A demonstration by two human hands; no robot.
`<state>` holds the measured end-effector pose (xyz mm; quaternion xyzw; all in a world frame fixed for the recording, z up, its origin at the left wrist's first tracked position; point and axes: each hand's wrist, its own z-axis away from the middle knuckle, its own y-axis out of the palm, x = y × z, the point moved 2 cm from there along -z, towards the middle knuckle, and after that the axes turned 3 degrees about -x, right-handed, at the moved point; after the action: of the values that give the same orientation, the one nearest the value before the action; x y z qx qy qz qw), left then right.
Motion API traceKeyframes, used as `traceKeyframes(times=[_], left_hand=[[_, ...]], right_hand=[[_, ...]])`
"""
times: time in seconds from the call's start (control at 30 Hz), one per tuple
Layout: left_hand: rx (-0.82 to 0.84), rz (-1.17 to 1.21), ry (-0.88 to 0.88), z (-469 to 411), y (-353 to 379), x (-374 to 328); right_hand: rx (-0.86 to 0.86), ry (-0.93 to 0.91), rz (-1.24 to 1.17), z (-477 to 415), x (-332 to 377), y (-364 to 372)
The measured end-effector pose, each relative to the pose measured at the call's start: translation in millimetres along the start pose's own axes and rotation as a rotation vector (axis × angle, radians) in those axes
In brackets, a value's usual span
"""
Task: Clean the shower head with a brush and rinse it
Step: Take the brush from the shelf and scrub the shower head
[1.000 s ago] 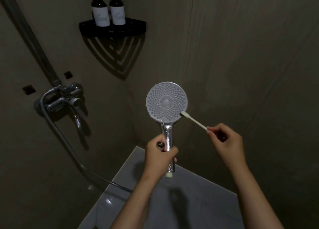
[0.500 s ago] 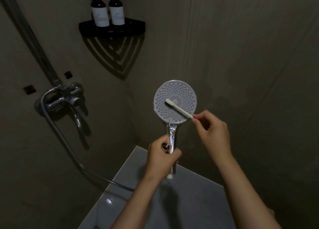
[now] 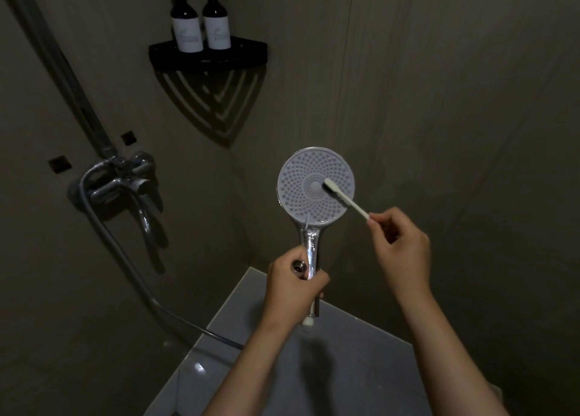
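Note:
The round shower head [image 3: 301, 193], grey-white face with many small nozzles, points at me at mid-frame. Its chrome handle runs down into my left hand [image 3: 293, 287], which grips it together with the hose's metal end fitting [image 3: 298, 265]. My right hand [image 3: 400, 246] pinches the end of a small white brush [image 3: 343, 197]. The brush head lies on the face just right of the centre disc.
A chrome mixer tap [image 3: 120, 180] with spout and hose [image 3: 135, 271] is mounted on the left wall. A black corner shelf [image 3: 208, 56] holds two dark bottles [image 3: 201, 28]. A grey tiled ledge or floor [image 3: 345, 368] lies below my arms.
The brush has swept across the face: from its lower right rim, to left of centre, now back to just right of centre. The shower head shifted slightly right.

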<state>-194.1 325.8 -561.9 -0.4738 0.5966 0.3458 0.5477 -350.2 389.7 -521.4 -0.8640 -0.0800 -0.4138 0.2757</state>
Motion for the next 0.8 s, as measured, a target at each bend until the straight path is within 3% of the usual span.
traceKeyframes(times=[0.13,0.27,0.47,0.8], left_hand=[[-0.006,0.016,-0.006,-0.2,1.1,1.2],[0.000,0.021,-0.013,-1.9,0.6,1.1],[-0.010,0.040,-0.026,-2.3,0.6,1.1],[-0.079,0.081,-0.029,-5.6,-4.3,-7.5]], right_hand=[[-0.018,-0.003,-0.059,2.8,5.5,-0.4],[0.114,-0.031,-0.041,9.2,4.6,7.4],[-0.016,0.028,0.029,8.5,0.6,3.3],[0.047,0.080,-0.099,12.0,8.8,23.2]])
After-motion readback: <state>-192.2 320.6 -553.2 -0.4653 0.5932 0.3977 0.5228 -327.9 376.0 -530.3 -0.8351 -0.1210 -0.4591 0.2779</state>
